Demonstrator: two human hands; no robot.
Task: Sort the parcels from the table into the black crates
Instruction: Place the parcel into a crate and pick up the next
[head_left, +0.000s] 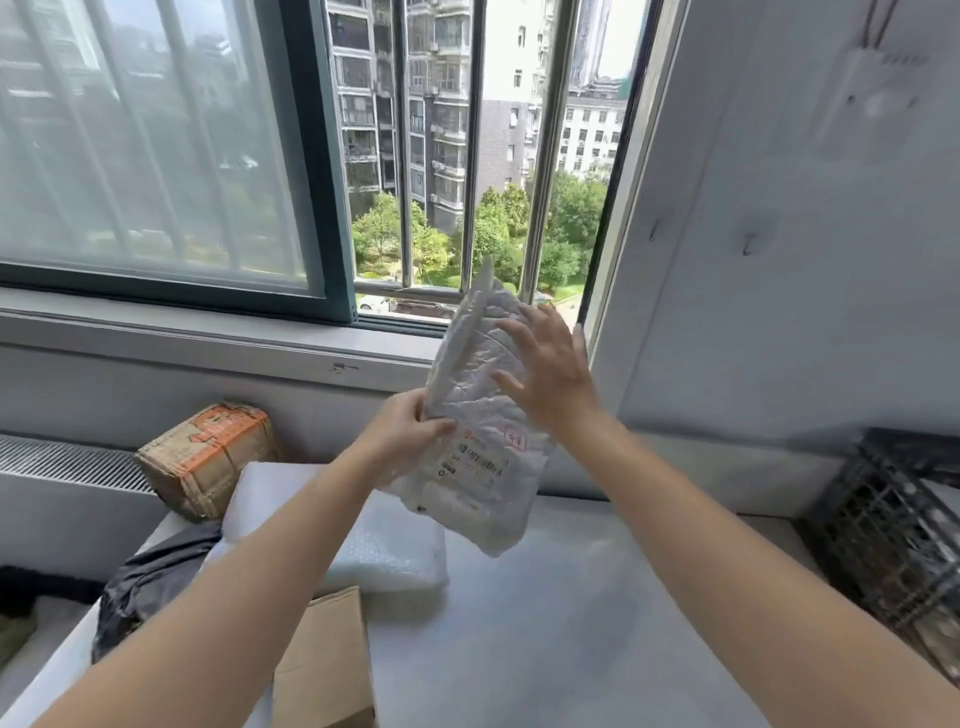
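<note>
Head view showed a white padded parcel (480, 400) held upright above the table (571, 623); the left hand (410, 431) pinched its left edge; the right hand (550, 374), fingers spread, seemed to touch its face. A black crate (893, 525) stood off the table's right end; a taped box (208, 457) sat at its far-left corner.

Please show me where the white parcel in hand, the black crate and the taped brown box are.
white parcel in hand (470, 501): head view, lower half, under the label
black crate (883, 525): head view, lattice side wall
taped brown box (208, 457): head view, orange-taped front face
</note>
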